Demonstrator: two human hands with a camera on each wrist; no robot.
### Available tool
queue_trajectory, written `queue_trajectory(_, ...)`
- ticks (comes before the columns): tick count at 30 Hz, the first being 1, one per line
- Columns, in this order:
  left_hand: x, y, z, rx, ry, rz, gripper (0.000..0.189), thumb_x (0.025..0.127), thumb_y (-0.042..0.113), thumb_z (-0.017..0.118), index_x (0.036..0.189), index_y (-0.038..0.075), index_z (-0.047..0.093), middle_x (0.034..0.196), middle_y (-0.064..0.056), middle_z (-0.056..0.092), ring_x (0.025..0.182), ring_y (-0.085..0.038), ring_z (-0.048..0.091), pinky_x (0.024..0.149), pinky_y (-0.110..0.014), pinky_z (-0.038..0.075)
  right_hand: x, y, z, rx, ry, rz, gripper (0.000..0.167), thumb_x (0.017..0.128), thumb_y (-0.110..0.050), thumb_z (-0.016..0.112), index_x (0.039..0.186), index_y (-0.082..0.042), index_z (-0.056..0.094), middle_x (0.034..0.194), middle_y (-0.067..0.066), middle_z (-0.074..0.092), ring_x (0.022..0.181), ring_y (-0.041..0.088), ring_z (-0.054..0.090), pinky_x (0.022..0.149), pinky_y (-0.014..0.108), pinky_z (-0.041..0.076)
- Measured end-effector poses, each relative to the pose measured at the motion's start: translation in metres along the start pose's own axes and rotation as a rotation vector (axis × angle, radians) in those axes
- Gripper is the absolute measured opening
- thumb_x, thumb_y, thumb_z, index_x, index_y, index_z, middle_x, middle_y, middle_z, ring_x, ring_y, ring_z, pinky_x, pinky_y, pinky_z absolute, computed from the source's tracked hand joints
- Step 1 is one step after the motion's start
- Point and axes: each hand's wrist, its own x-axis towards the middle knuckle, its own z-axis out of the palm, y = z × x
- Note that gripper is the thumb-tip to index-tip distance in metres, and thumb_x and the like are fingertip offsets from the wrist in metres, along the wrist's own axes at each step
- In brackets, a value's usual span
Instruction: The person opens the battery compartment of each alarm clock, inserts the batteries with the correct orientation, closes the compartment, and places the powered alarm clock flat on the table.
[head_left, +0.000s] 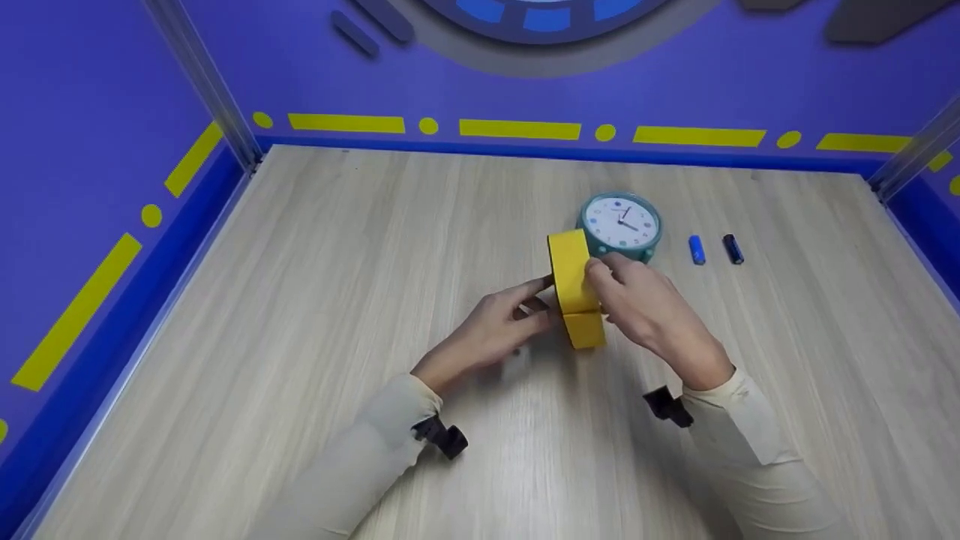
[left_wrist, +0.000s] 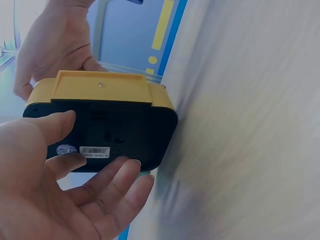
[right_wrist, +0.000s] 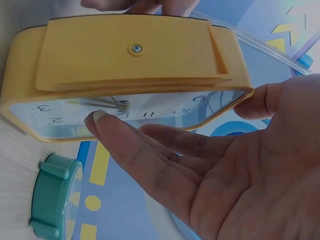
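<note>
A yellow alarm clock is tipped onto its side between both hands, its screwed base turned toward the person. My left hand is at its black back, thumb and fingertips at the panel near a barcode label. My right hand holds the clock from the other side. One digit meets the raised end, and the other fingers reach across the white dial, seen upside down in the right wrist view. Just behind stands a round teal clock, its face up.
Two small batteries, one blue and one dark, lie right of the teal clock on the wood-grain table. Purple panels with yellow marks border the table. Black wrist cameras project from both sleeves.
</note>
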Motion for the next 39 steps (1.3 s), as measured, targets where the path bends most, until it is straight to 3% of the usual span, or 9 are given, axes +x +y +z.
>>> queue_trajectory(3, 0.001, 0.000, 0.002, -0.004, 0.007, -0.012, 0.058, 0.107, 0.028, 0.060, 0.163, 0.021, 0.045, 0.127, -0.006, 0.067, 0.091, -0.031, 0.069, 0.070, -0.042, 0.060, 0.001, 0.000, -0.002, 0.055, -0.016, 0.005, 0.061, 0.111, -0.042, 0.027, 0.142, 0.003, 0.053, 0.128, 0.023, 0.064, 0.105, 0.038, 0.067, 0.091, 0.048, 0.058)
queue_trajectory(7, 0.001, 0.000, 0.003, -0.006, 0.016, -0.030, 0.057, 0.107, 0.027, 0.058, 0.162, 0.022, 0.046, 0.126, -0.005, 0.067, 0.089, -0.030, 0.069, 0.071, -0.044, 0.060, 0.002, 0.001, -0.002, 0.101, -0.022, -0.002, 0.057, 0.110, -0.038, 0.027, 0.137, 0.003, 0.056, 0.125, 0.022, 0.065, 0.104, 0.039, 0.068, 0.088, 0.048, 0.059)
queue_trajectory(15, 0.001, 0.001, 0.004, -0.010, 0.009, -0.047, 0.056, 0.109, 0.034, 0.059, 0.162, 0.024, 0.046, 0.129, -0.004, 0.067, 0.093, -0.031, 0.070, 0.074, -0.045, 0.060, 0.001, 0.005, -0.003, 0.104, -0.026, -0.018, 0.083, 0.108, -0.067, 0.036, 0.148, 0.005, 0.049, 0.122, 0.023, 0.065, 0.100, 0.037, 0.069, 0.086, 0.046, 0.059)
queue_trajectory(19, 0.000, -0.001, 0.004, -0.015, 0.004, -0.050, 0.054, 0.109, 0.036, 0.058, 0.161, 0.026, 0.047, 0.129, -0.003, 0.066, 0.093, -0.030, 0.071, 0.074, -0.044, 0.060, 0.003, 0.007, -0.002, 0.147, -0.054, -0.022, 0.079, 0.109, -0.064, 0.037, 0.149, 0.004, 0.047, 0.122, 0.024, 0.064, 0.098, 0.035, 0.070, 0.085, 0.046, 0.060)
queue_trajectory(26, 0.001, -0.003, 0.003, -0.002, 0.006, -0.063, 0.053, 0.109, 0.035, 0.057, 0.160, 0.024, 0.049, 0.126, -0.002, 0.068, 0.094, -0.028, 0.070, 0.069, -0.031, 0.055, 0.006, 0.008, -0.002, 0.196, -0.088, 0.000, 0.076, 0.111, -0.061, 0.035, 0.151, 0.003, 0.044, 0.125, 0.025, 0.063, 0.101, 0.036, 0.071, 0.085, 0.045, 0.061)
queue_trajectory(39, 0.004, -0.006, 0.003, 0.016, 0.017, -0.114, 0.050, 0.109, 0.040, 0.058, 0.154, 0.018, 0.056, 0.110, 0.000, 0.070, 0.086, -0.023, 0.066, 0.064, -0.029, 0.051, 0.009, 0.010, -0.006, 0.255, -0.128, -0.014, 0.074, 0.112, -0.056, 0.038, 0.155, 0.004, 0.042, 0.128, 0.025, 0.064, 0.102, 0.034, 0.072, 0.083, 0.040, 0.061)
